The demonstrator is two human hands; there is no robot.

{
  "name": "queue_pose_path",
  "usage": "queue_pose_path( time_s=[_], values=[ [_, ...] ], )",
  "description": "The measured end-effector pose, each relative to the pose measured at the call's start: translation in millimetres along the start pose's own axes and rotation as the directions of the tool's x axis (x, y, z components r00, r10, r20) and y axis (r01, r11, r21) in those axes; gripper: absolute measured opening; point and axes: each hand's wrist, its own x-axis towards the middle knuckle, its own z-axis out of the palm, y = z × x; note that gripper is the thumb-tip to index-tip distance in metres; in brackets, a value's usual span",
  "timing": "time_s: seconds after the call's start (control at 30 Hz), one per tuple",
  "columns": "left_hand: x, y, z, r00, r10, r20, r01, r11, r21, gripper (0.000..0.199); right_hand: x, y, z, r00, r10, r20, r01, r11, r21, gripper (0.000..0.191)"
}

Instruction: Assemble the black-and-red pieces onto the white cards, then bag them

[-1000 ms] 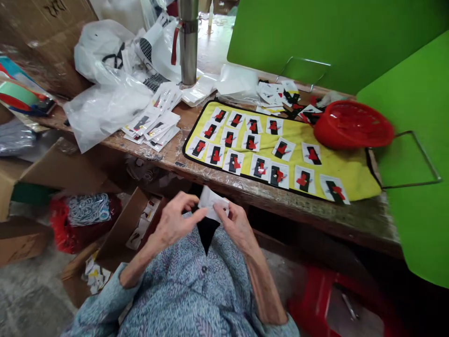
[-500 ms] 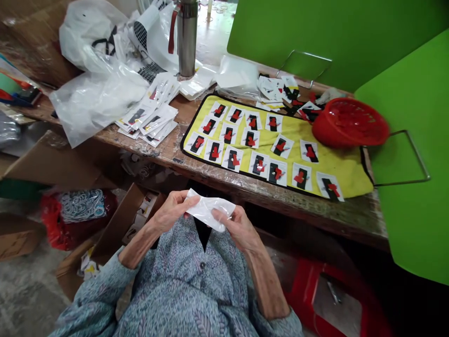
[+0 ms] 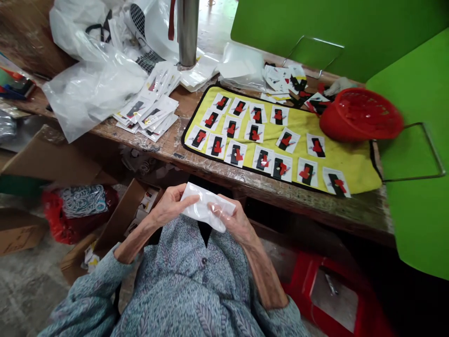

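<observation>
Above my lap, in front of the bench edge, I hold a glossy white plastic bag [image 3: 201,214] between both hands. My left hand [image 3: 174,202] pinches its left end, thumb on top and fingers behind. At the right end my right hand [image 3: 233,216] grips it, the thumb pressed on or under the clear film; which one I cannot tell. On the bench beyond lies a yellow cloth [image 3: 354,171] with black edging. Several white cards [image 3: 235,153], each with a black piece and a red piece on it, are spread over the cloth in rough rows.
A red basket [image 3: 361,114] tilts at the cloth's right end. Left of the cloth sit piled packets [image 3: 154,117], a clear plastic bag [image 3: 94,89] and a steel flask [image 3: 187,35]. Green panels [image 3: 298,23] stand behind. Cardboard boxes [image 3: 119,215] and a red stool [image 3: 301,285] are below.
The bag between my hands looks flatter and more spread out. Both hands keep their hold on it. The view has shifted slightly, and the bench things appear a little higher.
</observation>
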Motion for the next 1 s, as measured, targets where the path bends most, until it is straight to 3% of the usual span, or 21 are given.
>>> queue_pose_path(
  time_s=[0.07, 0.13, 0.2, 0.27, 0.47, 0.6, 0.67, 0.73, 0.8, 0.87, 0.93, 1.0],
  values=[
    [-3, 5, 0.2, 0.976, 0.206, -0.069, -0.174, 0.931, 0.321, 0.055, 3, 1, -1, 0.999, 0.004, -0.034, -0.005, 1.000, -0.029, 0.040],
    [-7, 11, 3.3, 0.903, 0.429, 0.030, -0.360, 0.715, 0.600, 0.074, 6, 0, 0, 1.000, -0.002, -0.013, 0.001, 0.999, -0.040, 0.039],
    [-10, 14, 7.4, 0.848, 0.483, 0.219, -0.478, 0.520, 0.708, 0.079, 9, -3, 0, 0.999, -0.011, 0.051, 0.014, 0.999, -0.047, 0.037],
    [-11, 14, 10.3, 0.842, 0.440, 0.313, -0.508, 0.453, 0.732, 0.067, 12, -7, 0, 0.993, -0.004, 0.114, 0.009, 0.999, -0.043, 0.036],
    [-6, 8, 9.4, 0.858, 0.402, 0.319, -0.493, 0.472, 0.731, 0.051, 15, -5, -3, 0.986, 0.004, 0.166, 0.020, 0.990, -0.142, 0.040],
    [-6, 5, 4.4, 0.847, 0.439, 0.299, -0.515, 0.539, 0.667, 0.027, 15, -7, -4, 0.980, -0.028, 0.198, 0.070, 0.975, -0.210, 0.040],
    [-6, 1, -1.0, 0.848, 0.468, 0.249, -0.503, 0.562, 0.657, 0.021, 16, -17, -8, 0.988, -0.054, 0.142, 0.086, 0.969, -0.233, 0.035],
    [-7, -4, -6.8, 0.867, 0.467, 0.171, -0.449, 0.586, 0.675, 0.022, 22, -33, -13, 0.989, -0.149, 0.001, 0.141, 0.932, -0.334, 0.030],
    [-6, -9, -11.1, 0.888, 0.447, 0.106, -0.388, 0.608, 0.693, 0.026, 36, -53, -18, 0.937, -0.337, -0.090, 0.243, 0.816, -0.524, 0.023],
    [-5, -13, -12.8, 0.898, 0.433, 0.078, -0.358, 0.616, 0.701, 0.029, 60, -72, -19, 0.856, -0.516, -0.028, 0.346, 0.612, -0.711, 0.018],
    [-4, -15, -13.0, 0.900, 0.431, 0.067, -0.348, 0.616, 0.706, 0.030, 91, -87, -18, 0.797, -0.598, 0.085, 0.392, 0.406, -0.826, 0.019],
    [-5, -17, -13.6, 0.907, 0.417, 0.051, -0.327, 0.625, 0.709, 0.032, 122, -96, -17, 0.790, -0.590, 0.168, 0.371, 0.241, -0.897, 0.019]
  ],
)
